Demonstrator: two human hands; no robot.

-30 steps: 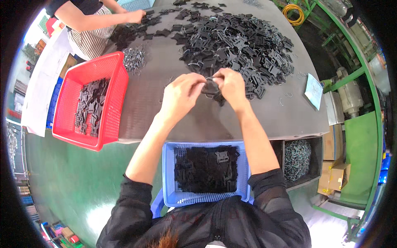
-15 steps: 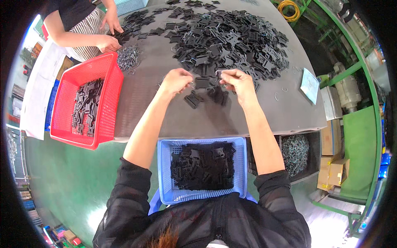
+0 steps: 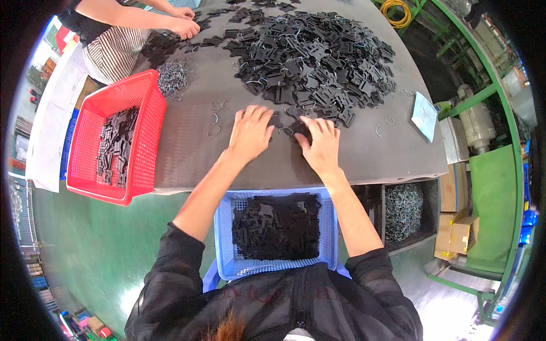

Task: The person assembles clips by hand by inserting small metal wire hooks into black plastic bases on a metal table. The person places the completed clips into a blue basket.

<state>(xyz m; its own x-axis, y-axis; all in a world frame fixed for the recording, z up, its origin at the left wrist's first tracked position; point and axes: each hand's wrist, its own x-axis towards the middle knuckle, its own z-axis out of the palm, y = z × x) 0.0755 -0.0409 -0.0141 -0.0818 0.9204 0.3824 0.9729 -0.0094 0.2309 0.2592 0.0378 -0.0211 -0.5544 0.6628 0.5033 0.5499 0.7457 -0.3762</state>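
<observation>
Both my hands are at the near edge of a big pile of flat black plastic pieces with wire hooks among them. My left hand lies palm down, fingers stretched, its fingertips beside a black piece. To its right, my right hand is also palm down, thumb apart from the fingers, over dark pieces partly hidden beneath it. Between the hands a small metal wire hook lies on the grey table. Neither hand visibly lifts anything.
A blue basket of black pieces is at my lap; a red basket stands left. A co-worker's hands work at the far left, near loose hooks. A dark bin of hooks sits right, below a light-blue packet.
My hands have gone from pinching small things above the table to lying spread over the pieces. Loose hooks now show left of my left hand. The co-worker's hands moved farther right.
</observation>
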